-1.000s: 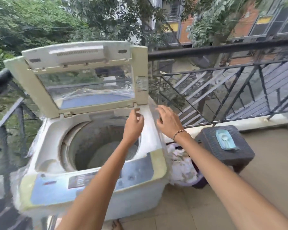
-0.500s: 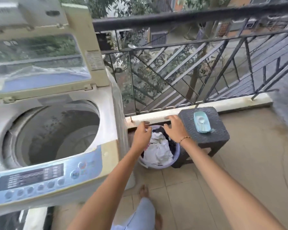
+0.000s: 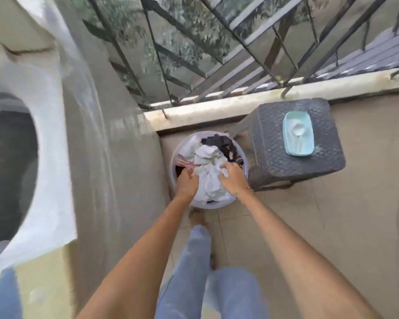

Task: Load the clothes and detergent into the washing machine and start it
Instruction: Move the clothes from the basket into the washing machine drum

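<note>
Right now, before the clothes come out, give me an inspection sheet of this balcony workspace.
Surface: tiled floor, bare apart from the items below.
Job's things: washing machine at left, drum open; round laundry basket on the floor, holding white and dark clothes; pale blue detergent tray with a scoop, on the dark stool.
Clutter: nothing seen.
Hands: left hand and right hand both in the basket, gripping the white clothes.
Cables: nothing seen.
Surroundings: metal railing and a low concrete curb behind the basket.
</note>
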`<action>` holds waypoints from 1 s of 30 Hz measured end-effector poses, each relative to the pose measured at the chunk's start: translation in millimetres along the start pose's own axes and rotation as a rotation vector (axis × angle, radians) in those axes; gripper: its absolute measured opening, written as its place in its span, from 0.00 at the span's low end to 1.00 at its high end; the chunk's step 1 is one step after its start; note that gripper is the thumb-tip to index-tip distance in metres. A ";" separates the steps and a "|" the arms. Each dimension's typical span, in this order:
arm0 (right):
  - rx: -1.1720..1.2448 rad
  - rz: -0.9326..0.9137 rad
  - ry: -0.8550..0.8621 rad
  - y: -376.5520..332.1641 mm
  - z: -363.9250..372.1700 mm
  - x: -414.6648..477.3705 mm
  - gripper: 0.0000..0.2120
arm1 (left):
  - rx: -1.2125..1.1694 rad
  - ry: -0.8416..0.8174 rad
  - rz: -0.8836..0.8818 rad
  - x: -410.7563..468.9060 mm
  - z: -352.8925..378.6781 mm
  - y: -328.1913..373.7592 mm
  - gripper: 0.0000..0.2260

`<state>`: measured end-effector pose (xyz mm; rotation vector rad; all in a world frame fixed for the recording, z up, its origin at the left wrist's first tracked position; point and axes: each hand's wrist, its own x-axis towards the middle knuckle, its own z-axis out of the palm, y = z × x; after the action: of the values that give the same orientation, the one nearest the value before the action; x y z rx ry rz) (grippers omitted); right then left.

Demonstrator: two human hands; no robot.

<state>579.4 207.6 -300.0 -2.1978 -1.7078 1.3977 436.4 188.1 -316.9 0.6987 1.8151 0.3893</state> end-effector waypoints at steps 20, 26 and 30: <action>0.327 0.392 -0.102 96.1 107.4 134.5 0.53 | -0.058 -0.034 -0.299 96.2 54.3 -68.0 0.12; 0.373 0.360 0.080 90.2 91.1 134.6 0.12 | -0.075 0.020 -0.315 99.6 49.0 -66.9 0.11; 0.792 0.290 0.160 61.0 70.8 114.9 0.05 | -0.063 0.028 -0.431 100.2 44.8 -44.0 0.31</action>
<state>579.5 240.2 -444.4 -2.0239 -0.6110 1.5306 443.5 214.2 -432.1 0.2460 1.9107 0.1683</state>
